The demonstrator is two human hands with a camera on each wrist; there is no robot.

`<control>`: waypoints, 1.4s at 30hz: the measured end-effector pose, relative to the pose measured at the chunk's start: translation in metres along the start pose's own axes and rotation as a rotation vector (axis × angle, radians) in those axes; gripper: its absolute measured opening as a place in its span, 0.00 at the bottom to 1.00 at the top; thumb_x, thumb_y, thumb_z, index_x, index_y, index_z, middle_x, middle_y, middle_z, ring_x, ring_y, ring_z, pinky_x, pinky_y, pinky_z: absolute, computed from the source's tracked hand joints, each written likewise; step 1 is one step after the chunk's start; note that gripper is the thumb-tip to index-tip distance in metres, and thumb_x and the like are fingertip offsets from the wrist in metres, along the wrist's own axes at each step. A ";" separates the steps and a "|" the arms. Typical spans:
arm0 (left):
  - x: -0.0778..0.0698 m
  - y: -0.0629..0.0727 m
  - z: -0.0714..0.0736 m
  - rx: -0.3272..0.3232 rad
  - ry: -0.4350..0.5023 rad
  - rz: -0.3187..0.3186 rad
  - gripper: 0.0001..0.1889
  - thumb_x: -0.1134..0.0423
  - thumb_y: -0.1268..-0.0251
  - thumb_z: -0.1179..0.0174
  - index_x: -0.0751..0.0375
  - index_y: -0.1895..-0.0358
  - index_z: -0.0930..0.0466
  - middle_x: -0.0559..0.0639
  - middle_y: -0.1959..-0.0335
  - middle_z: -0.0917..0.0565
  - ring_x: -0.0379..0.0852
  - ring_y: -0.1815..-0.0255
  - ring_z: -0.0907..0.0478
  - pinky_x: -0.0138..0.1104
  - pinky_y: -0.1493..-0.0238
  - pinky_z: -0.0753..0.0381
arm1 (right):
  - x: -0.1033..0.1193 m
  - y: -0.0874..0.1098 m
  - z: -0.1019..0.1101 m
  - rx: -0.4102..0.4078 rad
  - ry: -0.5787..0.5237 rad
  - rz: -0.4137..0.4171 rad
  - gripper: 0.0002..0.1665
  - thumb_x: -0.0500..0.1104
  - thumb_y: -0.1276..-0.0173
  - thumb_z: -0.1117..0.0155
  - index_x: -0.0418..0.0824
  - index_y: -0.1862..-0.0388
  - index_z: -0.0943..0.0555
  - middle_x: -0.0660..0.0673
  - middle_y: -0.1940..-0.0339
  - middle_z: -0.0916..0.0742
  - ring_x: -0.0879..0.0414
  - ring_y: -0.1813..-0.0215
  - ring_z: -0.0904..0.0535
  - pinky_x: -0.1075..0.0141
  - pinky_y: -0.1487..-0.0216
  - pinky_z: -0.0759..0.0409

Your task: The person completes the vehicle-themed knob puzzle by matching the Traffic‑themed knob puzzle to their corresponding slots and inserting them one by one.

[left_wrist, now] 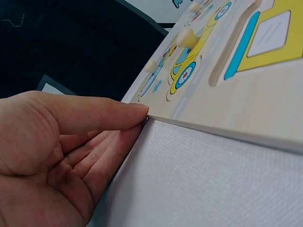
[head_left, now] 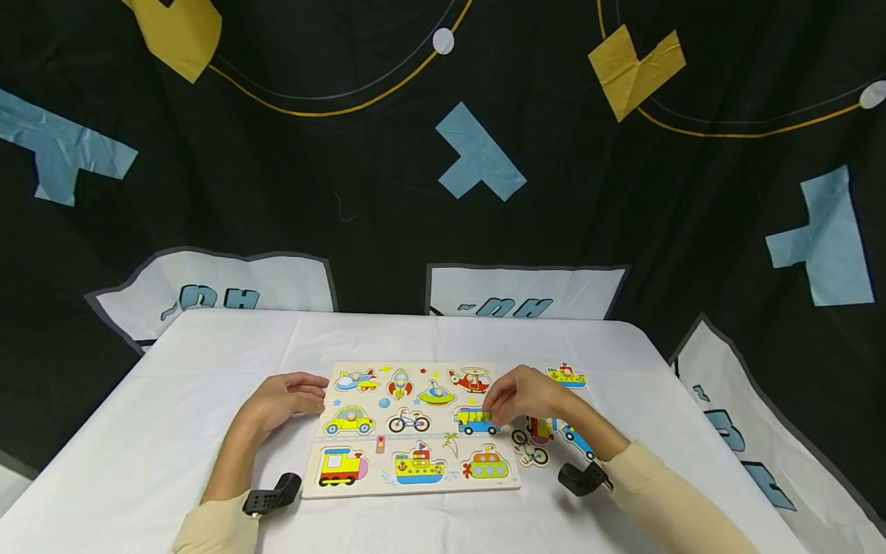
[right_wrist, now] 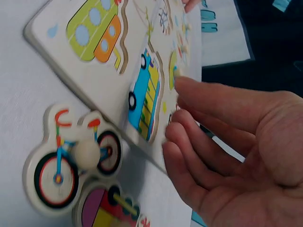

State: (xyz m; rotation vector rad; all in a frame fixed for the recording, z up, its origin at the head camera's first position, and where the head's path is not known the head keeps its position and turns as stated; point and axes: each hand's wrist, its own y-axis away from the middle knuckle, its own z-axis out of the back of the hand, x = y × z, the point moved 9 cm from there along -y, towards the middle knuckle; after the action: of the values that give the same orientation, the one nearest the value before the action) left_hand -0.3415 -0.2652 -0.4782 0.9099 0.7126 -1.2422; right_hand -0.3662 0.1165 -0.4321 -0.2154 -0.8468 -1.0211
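Observation:
A wooden peg puzzle board [head_left: 388, 454] printed with vehicles lies on the white table. Against its left edge rests my left hand [head_left: 291, 396]; in the left wrist view the thumb [left_wrist: 109, 113] touches the board's rim. The yellow car piece [left_wrist: 187, 66] sits in its recess with its knob up. My right hand [head_left: 526, 394] hovers at the board's right side, by the blue bus picture [head_left: 474, 421]. Its fingers bend loosely in the right wrist view, with nothing visible between them. Below that hand lie a bicycle piece [right_wrist: 49, 177] with a knob and a train piece [right_wrist: 104, 210].
Right of the board, a boat piece [head_left: 566, 375] and a blue vehicle piece [head_left: 577, 442] lie on the white tablecloth [head_left: 208, 369]. A black curtain [head_left: 332, 208] with blue and gold shapes hangs behind the table.

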 end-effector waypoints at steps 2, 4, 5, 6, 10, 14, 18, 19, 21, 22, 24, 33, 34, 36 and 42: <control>-0.001 0.001 0.000 0.001 0.004 -0.002 0.29 0.67 0.46 0.29 0.68 0.38 0.22 0.57 0.54 0.11 0.45 0.55 0.16 0.46 0.44 0.25 | -0.004 0.003 -0.001 0.039 0.004 0.001 0.10 0.37 0.45 0.21 0.42 0.62 0.10 0.51 0.70 0.11 0.57 0.67 0.20 0.64 0.60 0.22; -0.001 0.001 0.000 0.002 0.007 -0.001 0.29 0.67 0.46 0.29 0.68 0.38 0.22 0.57 0.54 0.11 0.45 0.55 0.16 0.46 0.44 0.25 | -0.005 0.007 -0.001 0.070 0.011 0.009 0.10 0.37 0.45 0.22 0.41 0.63 0.10 0.50 0.70 0.11 0.57 0.67 0.20 0.64 0.60 0.22; -0.001 0.002 0.000 0.001 0.008 0.000 0.29 0.67 0.46 0.29 0.68 0.38 0.22 0.57 0.54 0.11 0.45 0.55 0.16 0.46 0.44 0.25 | -0.006 0.009 -0.001 0.083 0.014 0.011 0.10 0.36 0.46 0.21 0.41 0.63 0.11 0.50 0.70 0.11 0.58 0.67 0.20 0.64 0.60 0.21; -0.001 0.002 0.000 0.002 0.008 0.001 0.29 0.67 0.46 0.29 0.68 0.38 0.22 0.57 0.54 0.11 0.45 0.55 0.16 0.46 0.44 0.25 | -0.007 0.011 -0.002 0.095 0.018 0.013 0.10 0.36 0.46 0.22 0.41 0.63 0.11 0.50 0.70 0.11 0.58 0.67 0.20 0.64 0.61 0.21; 0.000 0.001 0.000 0.000 0.009 0.006 0.29 0.66 0.45 0.29 0.67 0.38 0.22 0.56 0.54 0.11 0.45 0.55 0.16 0.47 0.43 0.25 | -0.010 0.018 -0.002 0.141 0.028 0.018 0.08 0.35 0.45 0.23 0.40 0.65 0.10 0.48 0.74 0.11 0.59 0.71 0.20 0.62 0.64 0.21; 0.000 0.001 0.000 -0.003 0.009 0.013 0.29 0.66 0.45 0.29 0.67 0.37 0.22 0.56 0.53 0.11 0.45 0.55 0.17 0.48 0.43 0.25 | -0.013 0.025 -0.003 0.179 0.021 0.006 0.08 0.32 0.46 0.23 0.39 0.66 0.10 0.45 0.75 0.11 0.59 0.73 0.20 0.61 0.66 0.21; 0.000 0.002 0.001 -0.006 0.007 0.018 0.29 0.66 0.45 0.29 0.67 0.37 0.22 0.56 0.53 0.11 0.45 0.54 0.17 0.48 0.43 0.25 | -0.016 0.030 -0.003 0.185 0.027 0.005 0.10 0.32 0.48 0.22 0.40 0.66 0.10 0.46 0.74 0.12 0.59 0.73 0.22 0.63 0.69 0.23; 0.001 0.002 0.001 -0.006 0.009 0.018 0.29 0.66 0.45 0.29 0.67 0.37 0.22 0.56 0.53 0.11 0.45 0.54 0.17 0.48 0.43 0.25 | -0.016 0.031 -0.003 0.184 0.030 0.006 0.10 0.32 0.49 0.22 0.40 0.66 0.10 0.47 0.75 0.12 0.60 0.73 0.22 0.64 0.69 0.24; 0.001 0.002 0.001 -0.004 0.011 0.017 0.29 0.66 0.45 0.29 0.67 0.37 0.22 0.57 0.53 0.11 0.45 0.54 0.17 0.48 0.43 0.25 | -0.018 0.033 -0.004 0.184 0.037 0.008 0.10 0.31 0.49 0.22 0.40 0.67 0.10 0.47 0.75 0.12 0.60 0.73 0.23 0.65 0.70 0.25; 0.001 0.002 0.001 -0.003 0.012 0.017 0.29 0.66 0.45 0.29 0.67 0.37 0.22 0.57 0.53 0.11 0.45 0.54 0.17 0.48 0.43 0.25 | -0.019 0.034 -0.004 0.184 0.040 0.009 0.10 0.31 0.49 0.22 0.40 0.67 0.10 0.47 0.74 0.12 0.60 0.73 0.22 0.65 0.70 0.25; 0.001 0.002 0.001 -0.002 0.013 0.019 0.29 0.66 0.45 0.29 0.67 0.37 0.22 0.57 0.53 0.11 0.46 0.54 0.17 0.48 0.42 0.25 | -0.020 0.036 -0.005 0.188 0.047 0.012 0.10 0.31 0.50 0.22 0.40 0.67 0.10 0.47 0.74 0.12 0.60 0.72 0.22 0.66 0.69 0.24; 0.001 0.002 0.001 -0.002 -0.002 0.013 0.29 0.65 0.44 0.30 0.66 0.37 0.22 0.56 0.53 0.11 0.46 0.53 0.17 0.48 0.42 0.25 | -0.028 0.038 -0.008 0.214 0.058 -0.017 0.11 0.31 0.51 0.21 0.40 0.69 0.11 0.48 0.74 0.12 0.58 0.70 0.21 0.67 0.68 0.23; 0.001 0.001 0.001 -0.003 0.001 0.013 0.28 0.65 0.45 0.30 0.66 0.37 0.22 0.55 0.53 0.11 0.46 0.53 0.17 0.48 0.42 0.26 | -0.029 0.038 -0.009 0.216 0.054 -0.018 0.11 0.31 0.52 0.21 0.40 0.69 0.11 0.48 0.74 0.12 0.58 0.70 0.21 0.67 0.68 0.24; 0.002 0.001 0.001 -0.005 0.000 0.016 0.28 0.65 0.45 0.30 0.66 0.37 0.21 0.55 0.53 0.11 0.46 0.54 0.17 0.48 0.42 0.26 | -0.028 0.039 -0.009 0.215 0.054 -0.019 0.11 0.31 0.52 0.21 0.40 0.69 0.12 0.48 0.74 0.12 0.58 0.71 0.21 0.66 0.68 0.24; 0.002 0.000 -0.001 -0.001 0.002 0.010 0.28 0.66 0.45 0.30 0.66 0.38 0.21 0.54 0.54 0.11 0.45 0.54 0.17 0.46 0.43 0.26 | -0.026 0.039 -0.009 0.194 0.088 -0.028 0.11 0.31 0.53 0.20 0.41 0.71 0.12 0.48 0.76 0.13 0.58 0.72 0.22 0.66 0.69 0.26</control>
State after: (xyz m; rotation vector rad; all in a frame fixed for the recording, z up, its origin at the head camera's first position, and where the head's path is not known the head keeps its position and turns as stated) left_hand -0.3413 -0.2656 -0.4803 0.9134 0.7096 -1.2319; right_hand -0.3360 0.1497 -0.4484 0.0056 -0.8647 -0.9605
